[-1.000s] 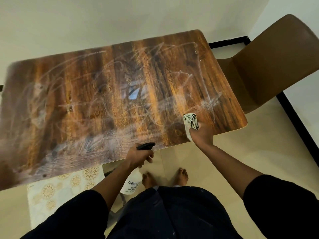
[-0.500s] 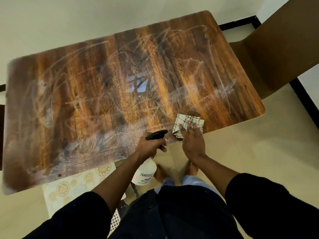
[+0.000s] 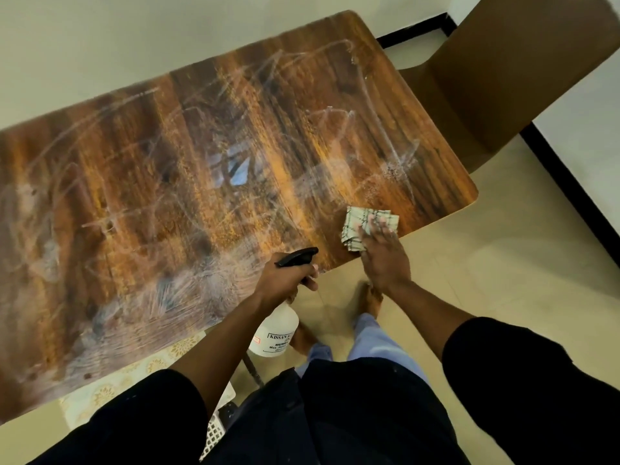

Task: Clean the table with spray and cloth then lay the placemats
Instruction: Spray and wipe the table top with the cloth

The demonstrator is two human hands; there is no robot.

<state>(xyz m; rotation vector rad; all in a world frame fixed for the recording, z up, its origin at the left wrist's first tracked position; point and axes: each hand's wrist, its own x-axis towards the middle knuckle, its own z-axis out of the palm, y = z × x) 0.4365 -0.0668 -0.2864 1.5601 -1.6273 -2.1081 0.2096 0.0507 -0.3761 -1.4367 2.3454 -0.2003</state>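
Wooden table (smeary all over) is getting wiped: right hand pressing flat-fingered on the checked cloth near its corner, left hand gripping the spray bottle off its edge.

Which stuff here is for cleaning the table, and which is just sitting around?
For the job:
white plastic spray bottle with black trigger, gripped by left hand
checked folded cloth, pressed under right hand
streaky brown wooden table
cream patterned placemat

Just there:
brown chair
white lattice basket
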